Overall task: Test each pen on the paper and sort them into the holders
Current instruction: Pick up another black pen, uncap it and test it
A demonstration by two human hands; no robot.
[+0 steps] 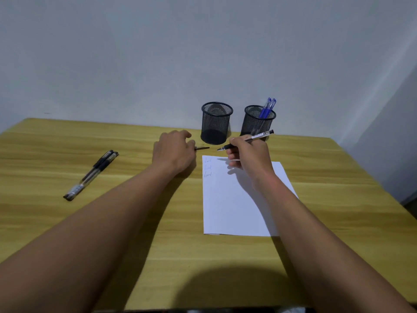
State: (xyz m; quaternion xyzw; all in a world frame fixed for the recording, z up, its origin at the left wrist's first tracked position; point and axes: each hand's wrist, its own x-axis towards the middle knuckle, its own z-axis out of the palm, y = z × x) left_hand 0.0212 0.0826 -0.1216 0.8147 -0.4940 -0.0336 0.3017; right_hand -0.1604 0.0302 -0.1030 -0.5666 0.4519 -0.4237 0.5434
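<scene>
A black gel pen (248, 139) is gripped in the right hand (248, 154), fingers clamped round the barrel near the grip, tip pointed left and held just past the far edge of the white paper (237, 199), with the back end angled up toward the right mesh holder (259, 123). Three short scribbles (207, 167) can be seen stacked near the paper's top left corner, pretty faint. The left hand (173, 152) is rested palm down on the wooden table (67, 222) just left of the paper, fingers curled together, and what looks like a pen cap (202, 148) is poking out from under the fingertips, though whether it's actually pinched can't be told. Two black mesh holders are stood at the back near the wall: the left mesh holder (216, 123) looks bare inside, and two blue pens (268, 107) are leaned in the right one. Over on the left side of the table, well apart from everything else, two more capped black pens (91, 175) are laid side by side, touching, angled diagonally.
</scene>
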